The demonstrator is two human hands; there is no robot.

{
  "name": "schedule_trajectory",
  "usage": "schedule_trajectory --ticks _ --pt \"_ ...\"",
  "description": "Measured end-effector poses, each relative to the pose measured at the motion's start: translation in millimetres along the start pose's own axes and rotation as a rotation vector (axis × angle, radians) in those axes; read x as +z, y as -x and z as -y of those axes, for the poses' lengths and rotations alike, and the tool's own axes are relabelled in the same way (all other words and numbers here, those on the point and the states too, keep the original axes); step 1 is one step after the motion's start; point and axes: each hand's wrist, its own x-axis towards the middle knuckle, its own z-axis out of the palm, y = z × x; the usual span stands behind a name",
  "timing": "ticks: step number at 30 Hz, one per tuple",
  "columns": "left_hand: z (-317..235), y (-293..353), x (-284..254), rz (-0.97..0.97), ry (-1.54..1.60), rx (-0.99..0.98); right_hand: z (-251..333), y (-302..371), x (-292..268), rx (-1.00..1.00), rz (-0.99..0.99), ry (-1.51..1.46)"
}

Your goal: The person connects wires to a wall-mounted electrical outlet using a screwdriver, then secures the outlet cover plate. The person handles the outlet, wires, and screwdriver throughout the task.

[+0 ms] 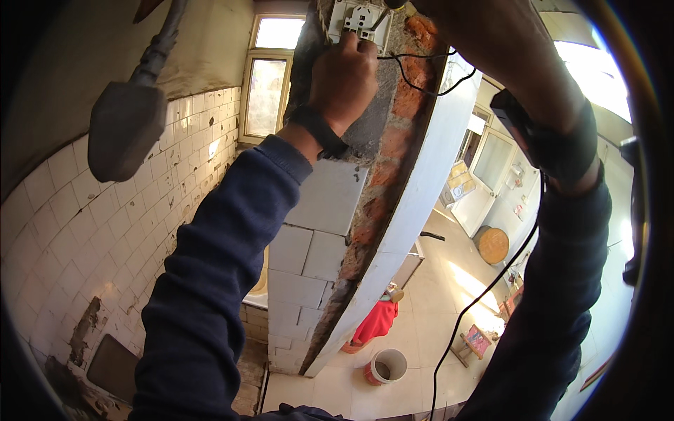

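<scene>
Location: apparently a home interior, worn or under repair. Evidence: exposed orange-red brick point(385, 172), chipped white ceramic wall tiles point(128, 223), cream-framed glass window point(267, 98), white glass-panelled door point(493, 163), low red-patterned stool point(478, 341).

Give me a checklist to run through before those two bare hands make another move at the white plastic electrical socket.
1. Left hand at the white plastic electrical socket: ok, fingers at its lower part.
2. Right hand fully visible: not ok, the picture's top edge cuts it off.
3. Slim, dark-shafted tool firmly seated: cannot tell, its tip is too small to make out.
4. Thin black looped wire beside the left hand, not wrapped round it: ok, it loops to the right, in front of rough orange brick.
5. Power switched off: cannot tell, nothing in view shows it.
</scene>
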Motion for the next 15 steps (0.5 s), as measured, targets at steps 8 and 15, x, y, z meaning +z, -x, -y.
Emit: schedule_trajectory --ticks 8,15 --pt "-0.5 0.9 0.6 -0.039 0.001 -0.018 -10.9 6.3 -1.2 0.022 0.012 -0.060" --pt "-0.2 0.8 -1.3 -0.021 0.013 -0.027 -14.6 5.4 -7.1 -0.063 -0.111 -0.075"
